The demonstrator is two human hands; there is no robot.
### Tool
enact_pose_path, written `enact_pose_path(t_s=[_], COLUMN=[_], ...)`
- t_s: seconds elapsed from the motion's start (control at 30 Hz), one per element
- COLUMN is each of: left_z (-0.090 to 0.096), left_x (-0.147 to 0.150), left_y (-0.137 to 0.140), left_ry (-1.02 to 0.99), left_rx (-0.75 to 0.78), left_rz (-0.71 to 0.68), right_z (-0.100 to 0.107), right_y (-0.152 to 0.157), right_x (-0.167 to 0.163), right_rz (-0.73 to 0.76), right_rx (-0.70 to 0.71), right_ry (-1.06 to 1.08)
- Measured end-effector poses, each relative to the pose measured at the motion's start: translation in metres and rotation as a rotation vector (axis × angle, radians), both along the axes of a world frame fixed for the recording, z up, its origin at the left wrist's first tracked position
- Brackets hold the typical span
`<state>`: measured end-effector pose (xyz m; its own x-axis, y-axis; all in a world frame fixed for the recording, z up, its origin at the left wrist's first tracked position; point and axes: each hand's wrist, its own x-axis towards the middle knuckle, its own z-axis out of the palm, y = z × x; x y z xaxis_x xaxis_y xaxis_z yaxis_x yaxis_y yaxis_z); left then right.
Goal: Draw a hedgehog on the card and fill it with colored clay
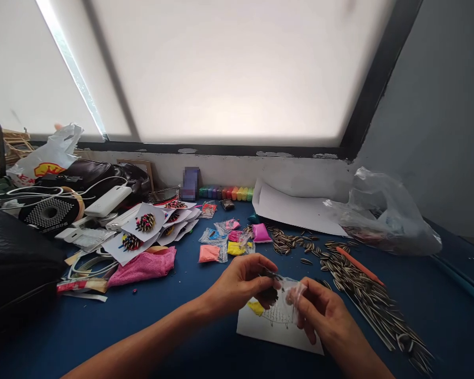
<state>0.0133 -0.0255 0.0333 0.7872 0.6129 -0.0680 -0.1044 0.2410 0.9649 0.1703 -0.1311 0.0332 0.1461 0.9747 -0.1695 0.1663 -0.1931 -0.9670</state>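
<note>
My left hand [247, 281] is closed, thumb against fingers, at one end of a small clear plastic bag [294, 297]. A dark lump [269, 297] shows under its fingers; whether it lies inside the bag I cannot tell. With bent fingers, my right hand [322, 305] grips the bag's other end. Below both hands lies a white paper sheet [260, 337] with a pencil drawing of a rounded, scale-patterned body on short legs. A yellow clay patch [255, 308] covers the drawing's left end. The hands hide the sheet's upper part.
Several clay packets, among them an orange packet [209, 253] and a purple packet [261, 233], lie beyond my hands. Striped sunflower seeds [359, 289] spread rightward beside an orange stick [359, 266]. Finished seed pictures [144, 223], a pink cloth [144, 266] and a black bag [19, 273] occupy the left.
</note>
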Motion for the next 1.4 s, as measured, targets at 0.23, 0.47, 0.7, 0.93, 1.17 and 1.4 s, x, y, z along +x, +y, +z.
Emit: enact_pose_path(t_s=[0.23,0.47,0.7,0.93,1.17,1.4], left_z=[-0.007,0.000,0.001,-0.005,-0.002,-0.003], left_x=[-0.001,-0.003,-0.004,-0.003,-0.002,-0.001], left_y=[0.000,0.002,0.005,0.003,0.001,0.003], left_ry=[0.050,0.062,0.054,0.059,0.007,0.034], left_rx=[0.019,0.054,0.035,-0.067,-0.105,-0.089], left_rz=[-0.028,-0.062,-0.001,-0.118,-0.020,0.053], right_z=[0.001,0.008,0.004,-0.003,-0.009,-0.003], right_y=[0.000,0.002,0.000,0.002,0.005,0.003], right_x=[-0.003,-0.001,-0.001,0.000,0.004,0.001], right_rz=[-0.006,0.007,0.059,-0.025,-0.175,-0.165], right_rx=[-0.018,-0.036,-0.068,0.015,0.066,0.076], right_ry=[0.019,0.025,0.005,-0.012,-0.062,-0.081])
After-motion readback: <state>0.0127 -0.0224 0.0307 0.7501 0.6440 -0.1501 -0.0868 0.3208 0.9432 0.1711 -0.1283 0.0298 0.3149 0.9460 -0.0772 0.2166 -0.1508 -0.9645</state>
